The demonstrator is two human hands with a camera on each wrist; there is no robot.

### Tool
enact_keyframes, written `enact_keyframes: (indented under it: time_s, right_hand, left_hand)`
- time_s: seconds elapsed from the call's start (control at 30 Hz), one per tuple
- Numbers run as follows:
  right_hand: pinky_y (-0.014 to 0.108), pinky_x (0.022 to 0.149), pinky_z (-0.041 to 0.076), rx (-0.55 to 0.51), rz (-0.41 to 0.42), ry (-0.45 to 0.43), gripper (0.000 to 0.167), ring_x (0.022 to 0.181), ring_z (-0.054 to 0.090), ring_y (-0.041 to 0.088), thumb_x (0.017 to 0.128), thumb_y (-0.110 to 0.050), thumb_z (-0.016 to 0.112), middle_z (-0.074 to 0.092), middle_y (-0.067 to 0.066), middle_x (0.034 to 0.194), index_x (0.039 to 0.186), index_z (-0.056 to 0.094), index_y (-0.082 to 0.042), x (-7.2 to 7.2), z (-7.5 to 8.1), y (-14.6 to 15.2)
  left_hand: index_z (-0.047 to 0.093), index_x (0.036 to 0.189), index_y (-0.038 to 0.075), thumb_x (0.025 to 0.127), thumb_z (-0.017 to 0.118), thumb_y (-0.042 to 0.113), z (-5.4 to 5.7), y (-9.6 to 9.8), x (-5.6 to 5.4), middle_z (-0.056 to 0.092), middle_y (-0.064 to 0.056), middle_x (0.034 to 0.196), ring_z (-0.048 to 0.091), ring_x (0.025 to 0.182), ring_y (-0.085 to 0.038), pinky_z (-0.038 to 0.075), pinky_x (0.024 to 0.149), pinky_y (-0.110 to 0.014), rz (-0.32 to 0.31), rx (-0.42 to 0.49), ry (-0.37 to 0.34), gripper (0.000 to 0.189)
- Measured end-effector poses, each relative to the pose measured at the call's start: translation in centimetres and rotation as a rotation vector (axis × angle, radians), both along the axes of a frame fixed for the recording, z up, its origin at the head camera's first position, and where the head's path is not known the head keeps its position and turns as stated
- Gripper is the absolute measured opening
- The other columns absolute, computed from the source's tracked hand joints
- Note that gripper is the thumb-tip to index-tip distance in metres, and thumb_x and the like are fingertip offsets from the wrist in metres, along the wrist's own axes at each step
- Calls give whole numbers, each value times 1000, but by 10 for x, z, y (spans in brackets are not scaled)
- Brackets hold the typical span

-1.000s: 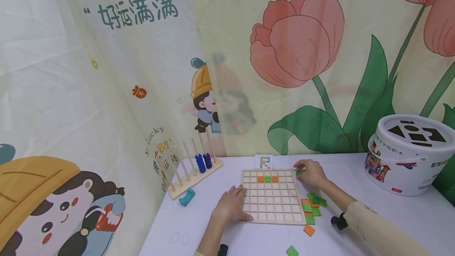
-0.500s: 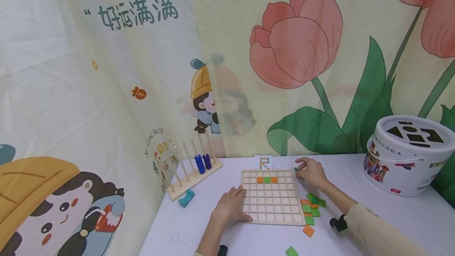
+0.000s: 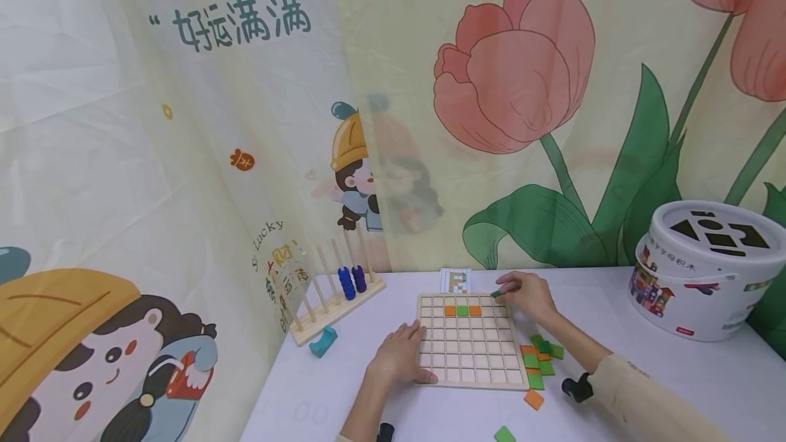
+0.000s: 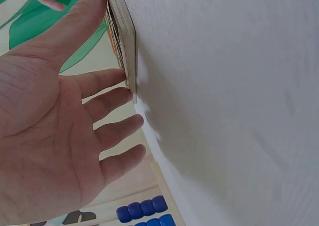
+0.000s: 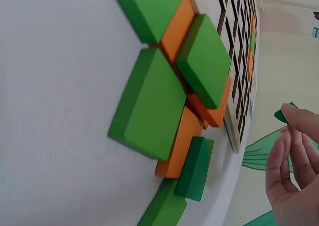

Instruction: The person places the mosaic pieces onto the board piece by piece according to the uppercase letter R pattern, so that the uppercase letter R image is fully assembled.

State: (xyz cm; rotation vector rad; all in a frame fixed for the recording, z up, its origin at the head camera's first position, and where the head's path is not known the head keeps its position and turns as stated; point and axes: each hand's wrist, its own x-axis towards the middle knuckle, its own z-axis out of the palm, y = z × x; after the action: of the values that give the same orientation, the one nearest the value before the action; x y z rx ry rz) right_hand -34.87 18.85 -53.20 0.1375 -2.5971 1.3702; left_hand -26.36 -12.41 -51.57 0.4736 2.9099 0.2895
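Above the far edge of the wooden grid board (image 3: 469, 348), near its right corner, a person's right hand (image 3: 530, 296) pinches a small green tile (image 3: 495, 295) between thumb and fingertip as I follow from my remote station. Fingers spread, the left hand (image 3: 396, 355) rests against the board's left side on the white counter (image 3: 325, 394). I judge that thin pinch the weak point: with so much of the tile jutting free, it could twist and drop askew. Whether tile and board touch, I cannot tell. Three seated tiles (image 3: 462, 310), orange, green and orange, lie in the second row from the far edge, where a stray knuckle could unseat them. Hard pressure at the far right, braced only from the left, could skid the board. Just beside its right side, the sleeve (image 3: 645, 387) could, on a low sweep, scatter the loose tiles (image 3: 532, 360).
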Motion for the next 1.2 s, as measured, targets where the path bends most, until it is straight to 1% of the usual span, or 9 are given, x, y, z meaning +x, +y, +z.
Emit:
enact_keyframes:
  time_s: [0.1,0.3,0.43,0.57,0.67,0.8,0.97,1.1,1.2]
  right_hand:
    - [28,65,57,-12,10,-26,35,76,69,16,79,-6,90,74,0,83,110,76,1,1,-1,-3]
    - [28,66,60,-46,55,-86,31,78,73,16,86,-8,86,77,2,88,114,75,-1,0,-5,-8]
    - [29,66,61,-34,81,-99,29,78,74,16,87,-8,84,78,3,88,114,74,0,-1,-5,-11]
    - [29,66,60,1,99,-113,25,78,73,14,87,-8,84,77,-1,87,111,76,-3,-2,-7,-14]
    - [29,66,59,33,110,-112,21,78,72,13,88,-9,84,77,-3,85,108,77,-4,-3,-9,-16]
    - [28,67,58,47,121,-109,19,76,71,12,87,-6,84,75,-4,82,105,78,-4,-3,-12,-20]
    - [28,65,60,61,150,-72,20,76,72,11,86,-2,83,76,-3,81,105,78,-2,-3,-14,-23]
    - [26,66,60,74,127,-53,20,77,73,11,84,-1,85,76,-4,81,103,79,-3,-5,-15,-23]
    - [26,67,60,83,113,-57,18,78,73,12,84,-1,85,76,-3,82,101,80,-5,-7,-16,-23]
  left_hand:
    - [52,152,9,71,94,50,1,0,0,46,-12,161,41,150,-35,37,121,-54,0,4,0,101]
    - [52,152,9,70,93,52,4,1,1,47,-12,161,41,149,-35,38,120,-54,0,-10,5,101]
    - [52,153,10,70,93,53,5,1,0,46,-11,161,41,150,-34,38,121,-53,9,-13,5,101]
    - [52,153,10,70,93,51,3,1,-1,46,-10,162,40,150,-34,37,121,-53,18,-7,-2,101]
    - [52,153,11,70,93,51,2,1,-2,46,-10,162,40,150,-34,37,121,-53,20,-8,-8,101]
    - [52,153,12,70,93,53,1,1,-2,46,-9,161,41,150,-33,38,121,-52,18,-15,-3,101]
    - [52,152,10,70,94,51,1,1,-2,47,-10,161,41,150,-34,37,121,-53,21,-2,-6,101]
    - [52,152,11,70,93,52,1,2,-2,46,-10,161,41,150,-34,37,121,-53,18,-6,-8,101]
    - [52,153,11,70,93,52,2,2,-2,46,-11,161,40,150,-34,37,121,-53,15,-8,-9,102]
